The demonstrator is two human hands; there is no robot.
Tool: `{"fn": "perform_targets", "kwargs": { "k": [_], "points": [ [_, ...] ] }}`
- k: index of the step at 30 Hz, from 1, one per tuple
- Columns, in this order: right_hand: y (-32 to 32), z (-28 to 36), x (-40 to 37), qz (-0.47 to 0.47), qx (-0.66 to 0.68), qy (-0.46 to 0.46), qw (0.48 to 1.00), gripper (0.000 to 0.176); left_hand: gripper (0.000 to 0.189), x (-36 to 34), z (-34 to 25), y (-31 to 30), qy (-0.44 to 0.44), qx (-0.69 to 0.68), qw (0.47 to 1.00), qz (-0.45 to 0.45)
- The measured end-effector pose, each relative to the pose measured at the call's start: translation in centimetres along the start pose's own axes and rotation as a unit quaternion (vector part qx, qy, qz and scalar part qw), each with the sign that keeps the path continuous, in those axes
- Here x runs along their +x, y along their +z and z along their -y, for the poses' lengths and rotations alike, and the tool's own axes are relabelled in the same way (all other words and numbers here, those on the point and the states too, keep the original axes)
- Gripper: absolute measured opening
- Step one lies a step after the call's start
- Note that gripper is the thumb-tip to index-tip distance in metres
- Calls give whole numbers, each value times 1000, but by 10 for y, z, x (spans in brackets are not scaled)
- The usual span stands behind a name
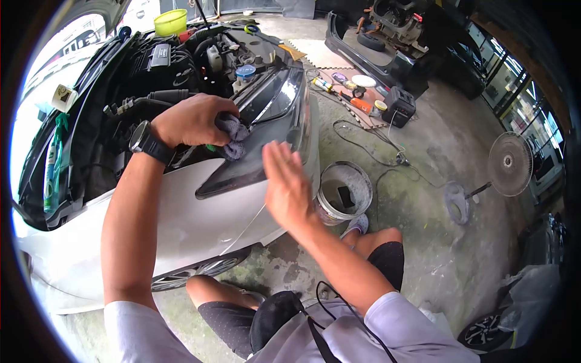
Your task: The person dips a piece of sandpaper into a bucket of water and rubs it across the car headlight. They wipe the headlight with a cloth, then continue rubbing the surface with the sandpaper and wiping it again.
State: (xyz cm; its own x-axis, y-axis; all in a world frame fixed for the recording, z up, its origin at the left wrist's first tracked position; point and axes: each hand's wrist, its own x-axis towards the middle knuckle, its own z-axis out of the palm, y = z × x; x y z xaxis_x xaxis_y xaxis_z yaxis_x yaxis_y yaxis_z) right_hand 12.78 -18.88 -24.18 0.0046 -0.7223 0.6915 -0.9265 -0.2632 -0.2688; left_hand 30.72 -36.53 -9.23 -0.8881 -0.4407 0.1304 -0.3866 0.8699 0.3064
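- Three o'clock from mid-view, there's the fan (510,163)!
- Two o'clock: a black boxy unit (400,105), with a cable (402,159) snaking nearby.
- One o'clock: a dark car panel (366,60), tyre (370,41) just beside.
- Eleven o'clock: a bright yellow tub (170,23)!
- Four o'clock: a spoked wheel (483,331), near plastic sheeting (537,296).

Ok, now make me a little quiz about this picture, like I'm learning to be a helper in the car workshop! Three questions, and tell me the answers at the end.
1. Pick one: which hand grips the bunched grey-purple cloth by the headlight? A) left B) right C) both

2. True or false: the right hand is open, not balled into a fist.

3. Fill in the blank: the bucket beside the car stands on the ____.

Key:
1. A, the left hand, the one with the wristwatch on its wrist.
2. True.
3. Floor.
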Motion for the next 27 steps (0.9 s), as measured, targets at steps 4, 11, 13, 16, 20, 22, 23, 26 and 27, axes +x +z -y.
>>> {"fn": "perform_targets", "kwargs": {
  "k": [4,11,13,16,20,22,23,26,27],
  "points": [
    [7,32,-9,5,-15,-16,1000,56,47,4,-6,1,-21,24,999,-7],
    [-6,2,5,17,-27,12,999,57,46,0,-12,1,0,-8,998,-62],
    [1,29,-6,18,-6,-34,999,55,47,8,-1,9,48,6,993,-103],
    [-1,21,-8,9,29,-70,997,54,51,7,-6,4,38,12,996,-74],
    [-3,-4,6,16,-18,21,999,54,51,3,-7,3,11,-21,996,-85],
    [-2,25,-2,21,-19,-34,999,54,50,3,-11,3,-15,33,999,-25],
    [3,40,-10,19,10,-46,999,54,57,5,-5,4,8,30,1000,-4],
    [-5,13,-2,21,5,-60,998,54,67,-1,-2,1,32,-8,999,18],
    [-1,-4,4,2,-12,-25,1000,52,75,-4,-5,-4,15,-12,999,38]
  ]
}}
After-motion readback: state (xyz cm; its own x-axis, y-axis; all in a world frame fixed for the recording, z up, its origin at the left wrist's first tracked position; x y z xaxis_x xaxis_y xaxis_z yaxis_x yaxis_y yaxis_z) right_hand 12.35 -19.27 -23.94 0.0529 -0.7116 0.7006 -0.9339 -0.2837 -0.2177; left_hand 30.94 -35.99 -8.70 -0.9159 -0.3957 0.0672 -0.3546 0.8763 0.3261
